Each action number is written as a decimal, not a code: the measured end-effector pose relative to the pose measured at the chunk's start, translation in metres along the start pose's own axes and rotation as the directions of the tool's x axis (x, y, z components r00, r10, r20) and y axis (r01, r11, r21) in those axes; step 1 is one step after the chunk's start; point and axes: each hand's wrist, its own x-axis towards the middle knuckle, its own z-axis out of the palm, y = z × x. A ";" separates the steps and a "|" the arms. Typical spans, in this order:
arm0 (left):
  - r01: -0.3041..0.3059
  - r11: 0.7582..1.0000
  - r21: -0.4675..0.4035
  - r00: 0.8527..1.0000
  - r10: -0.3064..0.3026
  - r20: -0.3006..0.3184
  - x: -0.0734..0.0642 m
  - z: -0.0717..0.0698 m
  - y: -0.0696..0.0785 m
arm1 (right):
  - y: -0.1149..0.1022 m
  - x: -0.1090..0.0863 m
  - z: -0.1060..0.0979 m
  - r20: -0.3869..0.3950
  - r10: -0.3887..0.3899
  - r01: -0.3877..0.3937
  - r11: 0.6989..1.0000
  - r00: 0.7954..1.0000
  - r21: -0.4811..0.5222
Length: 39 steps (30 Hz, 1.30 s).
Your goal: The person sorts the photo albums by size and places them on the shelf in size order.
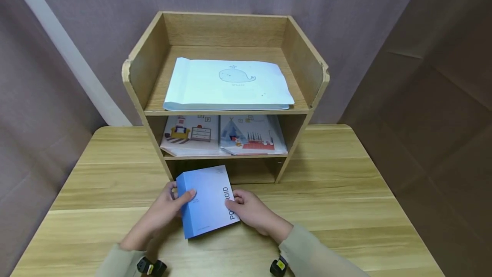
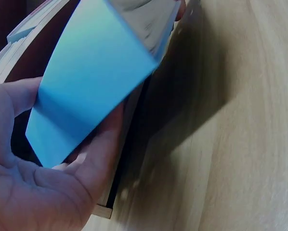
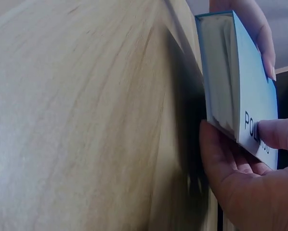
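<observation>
A thick, light-blue photo album [image 1: 209, 208] with dark POLAROID lettering is held tilted in front of the shelf, above the table. My left hand [image 1: 163, 209] grips its spine side, thumb on the cover and fingers behind. At the opposite edge, my right hand [image 1: 256, 213] pinches it, the thumb lying over the lettering. The left wrist view shows the plain blue spine [image 2: 86, 72] between thumb and fingers. Pale page edges [image 3: 220, 72] show between the covers in the right wrist view.
A wooden shelf [image 1: 226, 49] stands at the table's back. White whale-print albums [image 1: 230, 86] lie on its top level. Two illustrated booklets [image 1: 192, 140] lie side by side on the middle level. The bottom compartment [image 1: 250, 172] is partly behind the album. Wood-grain table [image 1: 338, 208] surrounds the shelf.
</observation>
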 end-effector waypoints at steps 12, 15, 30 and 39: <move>-0.009 1.000 -0.018 1.000 0.009 -0.012 0.000 -0.002 0.002 | 0.004 0.004 0.005 0.030 0.000 -0.004 0.990 1.000 0.143; -0.006 1.000 -0.009 1.000 0.006 0.014 -0.001 -0.003 0.002 | 0.004 0.006 0.005 0.000 -0.004 0.004 0.986 1.000 0.167; 0.026 0.986 -0.164 0.973 0.013 0.232 -0.009 -0.003 -0.007 | 0.001 0.023 0.000 -0.150 0.035 -0.004 0.979 0.988 0.206; 0.047 0.970 -0.240 0.990 -0.013 0.142 -0.009 0.001 -0.015 | 0.001 0.025 0.006 -0.133 0.022 0.005 0.980 0.991 0.200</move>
